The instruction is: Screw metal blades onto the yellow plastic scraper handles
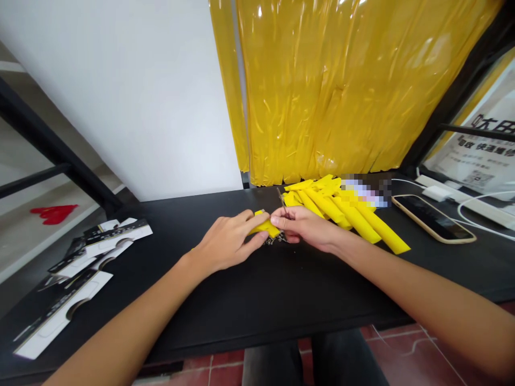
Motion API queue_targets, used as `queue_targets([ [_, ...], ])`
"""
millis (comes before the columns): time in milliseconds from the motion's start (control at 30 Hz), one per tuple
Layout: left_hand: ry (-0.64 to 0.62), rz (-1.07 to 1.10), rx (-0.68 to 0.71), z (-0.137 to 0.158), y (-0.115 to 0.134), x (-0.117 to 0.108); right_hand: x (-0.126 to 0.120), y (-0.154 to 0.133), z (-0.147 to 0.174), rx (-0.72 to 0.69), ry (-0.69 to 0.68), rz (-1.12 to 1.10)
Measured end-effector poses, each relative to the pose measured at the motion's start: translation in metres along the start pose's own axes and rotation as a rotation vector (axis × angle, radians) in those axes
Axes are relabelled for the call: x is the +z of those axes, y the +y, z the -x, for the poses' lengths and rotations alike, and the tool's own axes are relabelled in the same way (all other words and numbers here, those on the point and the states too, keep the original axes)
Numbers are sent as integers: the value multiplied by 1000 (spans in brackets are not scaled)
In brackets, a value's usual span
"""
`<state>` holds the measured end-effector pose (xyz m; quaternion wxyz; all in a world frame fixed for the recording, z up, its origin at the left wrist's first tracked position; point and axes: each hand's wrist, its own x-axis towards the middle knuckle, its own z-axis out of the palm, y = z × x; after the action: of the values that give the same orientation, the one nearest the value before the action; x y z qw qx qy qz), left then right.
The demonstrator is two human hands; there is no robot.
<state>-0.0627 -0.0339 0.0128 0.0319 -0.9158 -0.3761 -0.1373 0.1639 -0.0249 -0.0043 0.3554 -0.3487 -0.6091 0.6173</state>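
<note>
My left hand (231, 238) grips a small flat yellow piece (274, 230) between thumb and fingers, just above the black table. Its far end shows past the fingers. My right hand (308, 225) is closed on a thin dark stick-like tool (280, 197) that points up and away; its exact kind is not clear. The right fingertips meet the edge of the yellow piece. Under and between both hands lie several small metal parts (277, 239), partly hidden. Right behind my right hand rests a pile of yellow folded strips (358, 217).
A phone (436, 217) lies at the right beside a white power strip (470, 198) with white cables. Black-and-white printed cards (86, 300) are stacked at the left of the black table (225, 305). A yellow plastic curtain (322, 96) and a white panel (132, 91) stand behind.
</note>
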Motion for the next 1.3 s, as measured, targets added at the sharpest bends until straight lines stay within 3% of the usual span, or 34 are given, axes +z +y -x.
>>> queue_targets([
  [300, 22, -71, 39, 0, -4, -6, 2, -1, 1, -75, 18, -75],
  [533, 125, 203, -127, -2, 0, -11, 4, -8, 2, -169, 124, -203],
  [700, -44, 780, -325, -3, 14, -15, 3, -12, 4, -219, 153, -197],
  [800, -137, 991, -387, -5, 20, -11, 4, -13, 4, -195, 168, -186],
  [1300, -233, 1101, -447, -9, 14, 1, 6, -8, 3, -81, 210, 40],
])
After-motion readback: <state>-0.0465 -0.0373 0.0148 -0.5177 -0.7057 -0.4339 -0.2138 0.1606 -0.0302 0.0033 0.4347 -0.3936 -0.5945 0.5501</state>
